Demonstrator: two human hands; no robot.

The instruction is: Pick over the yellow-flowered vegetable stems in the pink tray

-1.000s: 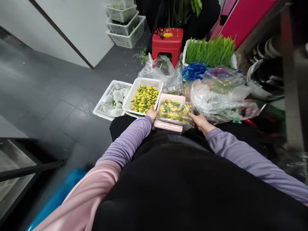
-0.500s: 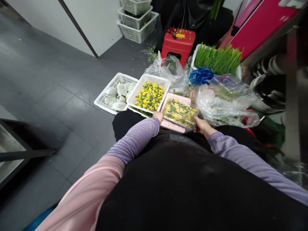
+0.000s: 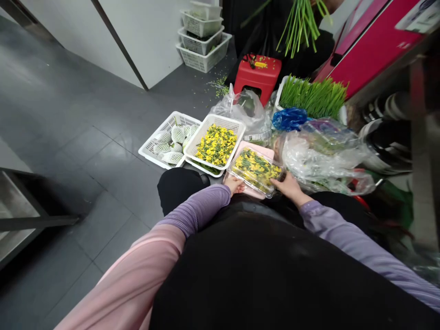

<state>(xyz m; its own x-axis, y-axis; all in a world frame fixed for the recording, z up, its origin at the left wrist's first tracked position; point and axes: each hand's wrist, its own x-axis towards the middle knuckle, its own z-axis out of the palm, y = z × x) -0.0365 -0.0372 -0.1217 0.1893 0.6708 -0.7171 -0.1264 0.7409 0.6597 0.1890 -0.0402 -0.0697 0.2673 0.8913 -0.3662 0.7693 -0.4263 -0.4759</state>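
Note:
A clear plastic box [image 3: 256, 172] with green-stemmed yellow blossoms in it lies above a pink board-like surface [image 3: 258, 149] near my lap. My right hand [image 3: 289, 187] grips the box's right near corner, thumb on top. At its near left edge, my left hand [image 3: 234, 184] is closed on the rim, its fingertips partly hidden. Just left of the box stands a white basket [image 3: 237, 127] full of the same yellow blossoms [image 3: 217, 144]. Its edge overlaps another white basket [image 3: 146, 147] of vegetables in white foam nets [image 3: 172, 145].
Behind are a red stool [image 3: 259, 75], clear plastic bags [image 3: 309, 153], a blue bag [image 3: 289, 119] and a basket of upright green stalks [image 3: 312, 98]. A co-worker holds long green stalks [image 3: 301, 27] at the top. White baskets [image 3: 202, 46] are stacked against the wall.
My left hand has shifted from the box's left side to its near edge. My right hand stays at the right corner. The co-worker's stalks have come lower into view.

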